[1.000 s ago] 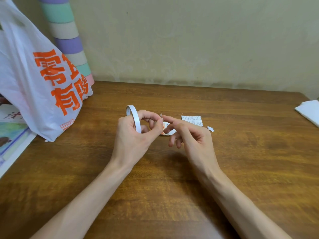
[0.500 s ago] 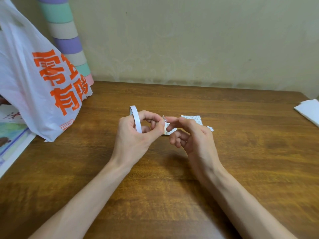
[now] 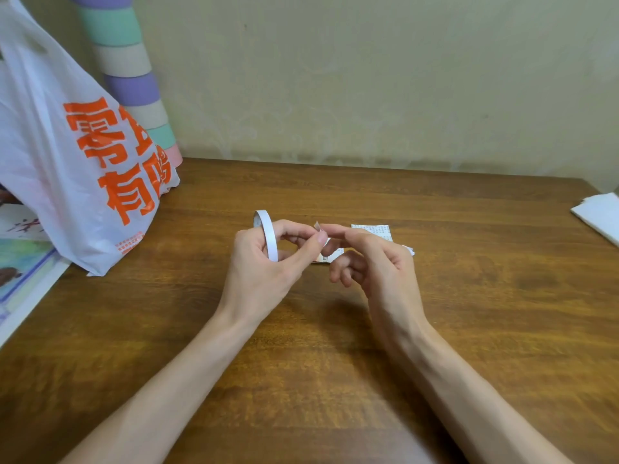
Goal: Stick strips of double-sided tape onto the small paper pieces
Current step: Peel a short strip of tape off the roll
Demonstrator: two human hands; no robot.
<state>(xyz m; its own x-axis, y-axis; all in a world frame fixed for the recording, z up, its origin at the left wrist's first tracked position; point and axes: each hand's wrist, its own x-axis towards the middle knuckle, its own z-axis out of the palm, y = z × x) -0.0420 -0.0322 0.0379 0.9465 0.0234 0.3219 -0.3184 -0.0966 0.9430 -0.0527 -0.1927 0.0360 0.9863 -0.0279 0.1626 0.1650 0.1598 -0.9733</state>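
Observation:
My left hand [image 3: 264, 272] grips a thin white roll of double-sided tape [image 3: 267, 234] upright above the wooden table [image 3: 485, 296]. Its thumb presses at the roll's free tape end [image 3: 317, 226], which sticks up between the two hands. My right hand [image 3: 378, 262] meets it there, pinching that tape end with its index fingertip and thumb, the other fingers curled. Behind the hands a small printed paper piece [image 3: 373, 230] lies flat on the table. A second paper piece [image 3: 335, 257] shows partly under my fingers, and a tiny white scrap [image 3: 409, 250] lies to the right.
A white plastic bag with orange characters [image 3: 67, 162] stands at the left, with a pastel-striped roll [image 3: 130, 78] leaning on the wall behind it. Printed sheets [image 3: 20, 262] lie at the left table edge. White folded paper [image 3: 599, 212] sits at the right edge.
My right hand's index finger, curled tight at the tape end half a second ago, now reaches out straighter. The roll in my left hand has hardly moved.

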